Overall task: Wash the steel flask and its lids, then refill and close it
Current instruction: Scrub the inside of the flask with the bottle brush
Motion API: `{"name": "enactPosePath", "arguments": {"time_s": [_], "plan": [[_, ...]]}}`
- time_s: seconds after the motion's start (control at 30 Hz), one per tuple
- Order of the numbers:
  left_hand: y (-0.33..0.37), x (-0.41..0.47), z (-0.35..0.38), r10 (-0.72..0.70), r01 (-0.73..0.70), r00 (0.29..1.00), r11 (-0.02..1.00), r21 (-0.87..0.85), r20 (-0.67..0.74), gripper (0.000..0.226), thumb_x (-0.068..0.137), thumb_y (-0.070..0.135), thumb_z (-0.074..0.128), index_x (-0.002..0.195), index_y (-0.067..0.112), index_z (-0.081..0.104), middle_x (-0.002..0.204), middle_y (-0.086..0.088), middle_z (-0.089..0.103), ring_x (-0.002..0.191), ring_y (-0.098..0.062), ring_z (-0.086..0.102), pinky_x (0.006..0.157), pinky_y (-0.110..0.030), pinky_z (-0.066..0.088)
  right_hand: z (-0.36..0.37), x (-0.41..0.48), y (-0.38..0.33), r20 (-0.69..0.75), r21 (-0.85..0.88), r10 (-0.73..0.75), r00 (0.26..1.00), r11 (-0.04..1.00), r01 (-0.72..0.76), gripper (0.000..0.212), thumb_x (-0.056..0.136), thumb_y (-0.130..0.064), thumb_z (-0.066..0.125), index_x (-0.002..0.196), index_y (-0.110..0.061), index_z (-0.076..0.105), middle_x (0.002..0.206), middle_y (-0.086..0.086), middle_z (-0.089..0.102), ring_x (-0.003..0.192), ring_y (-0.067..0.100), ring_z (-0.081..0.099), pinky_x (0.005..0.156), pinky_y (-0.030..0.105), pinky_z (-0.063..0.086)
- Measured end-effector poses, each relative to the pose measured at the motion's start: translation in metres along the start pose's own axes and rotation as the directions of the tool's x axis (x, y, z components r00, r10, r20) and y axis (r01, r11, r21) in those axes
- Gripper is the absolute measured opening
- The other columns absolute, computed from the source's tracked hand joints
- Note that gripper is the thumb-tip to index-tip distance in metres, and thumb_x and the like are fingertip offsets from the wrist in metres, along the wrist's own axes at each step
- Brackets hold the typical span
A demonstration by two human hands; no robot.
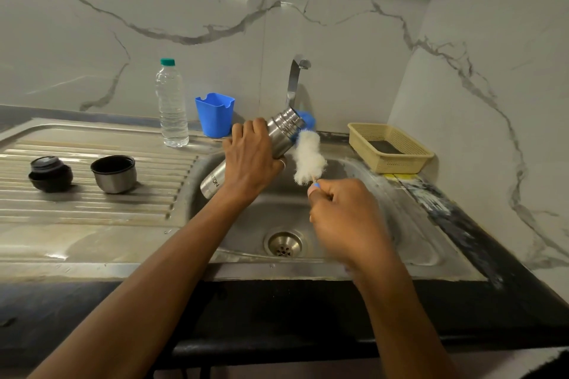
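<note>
Left hand [251, 157] grips tilted cylindrical steel flask [281, 132] over sink [385, 224]; right hand [341, 212] pinches fluffy white bottle brush [308, 157] beside flask mouth.

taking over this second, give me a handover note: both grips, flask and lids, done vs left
Left grip holds the steel flask, tilted over the sink, mouth toward the tap.
Right grip pinches the handle of the white brush; its head is outside, beside the flask neck.
Black inner lid and steel cup lid sit on the drainboard, left of the sink. Capped water bottle stands behind them.
Done: both lids off. Left: scrub and rinse flask, wash lids (cannot tell if washed), refill, close.
</note>
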State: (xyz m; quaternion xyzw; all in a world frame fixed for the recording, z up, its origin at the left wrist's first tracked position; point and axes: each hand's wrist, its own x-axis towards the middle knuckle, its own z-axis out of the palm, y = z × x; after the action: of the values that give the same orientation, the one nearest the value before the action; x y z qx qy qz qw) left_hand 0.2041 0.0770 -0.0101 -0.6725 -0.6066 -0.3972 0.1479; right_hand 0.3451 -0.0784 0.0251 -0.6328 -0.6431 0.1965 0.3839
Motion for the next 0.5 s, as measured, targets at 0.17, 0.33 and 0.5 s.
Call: {"name": "enactPosePath", "arguments": {"time_s": [0.17,0.33,0.5], "plan": [[-0.001,0.003,-0.008,0.057,-0.046,0.997,0.984,-0.171,0.057,0.067,0.069,0.035,0.081,0.121,0.003,0.052,0.111,-0.013,0.06,0.099,-0.031,0.051,0.073,-0.038,0.042,-0.007,0.045,0.004,-0.048,0.094,0.073,0.996,0.993,-0.068,0.029,0.095,-0.018,0.053,0.077,0.0,0.068,0.066,0.014,0.064,0.059,0.021,0.054,0.058,0.036,0.042],[-0.002,0.007,-0.014,-0.064,0.091,0.994,0.932,-0.352,0.085,0.063,0.069,0.039,0.082,0.116,0.009,0.052,0.103,-0.005,0.06,0.093,-0.024,0.055,0.07,-0.03,0.038,-0.002,0.028,0.021,0.002,0.263,0.125,0.992,0.957,-0.121,0.031,0.102,-0.023,0.052,0.1,0.006,0.064,0.058,0.001,0.053,0.053,0.014,0.044,0.055,0.033,0.035],[-0.01,0.015,-0.031,-0.203,0.23,0.973,0.853,-0.468,0.108,0.054,0.069,0.039,0.085,0.102,0.016,0.048,0.092,0.002,0.061,0.081,-0.018,0.057,0.059,-0.023,0.035,0.012,0.007,0.028,0.042,0.488,0.177,0.983,0.855,-0.175,0.025,0.104,-0.027,0.053,0.087,-0.026,0.071,0.063,0.003,0.048,0.048,0.008,0.036,0.045,0.025,0.028]]}}
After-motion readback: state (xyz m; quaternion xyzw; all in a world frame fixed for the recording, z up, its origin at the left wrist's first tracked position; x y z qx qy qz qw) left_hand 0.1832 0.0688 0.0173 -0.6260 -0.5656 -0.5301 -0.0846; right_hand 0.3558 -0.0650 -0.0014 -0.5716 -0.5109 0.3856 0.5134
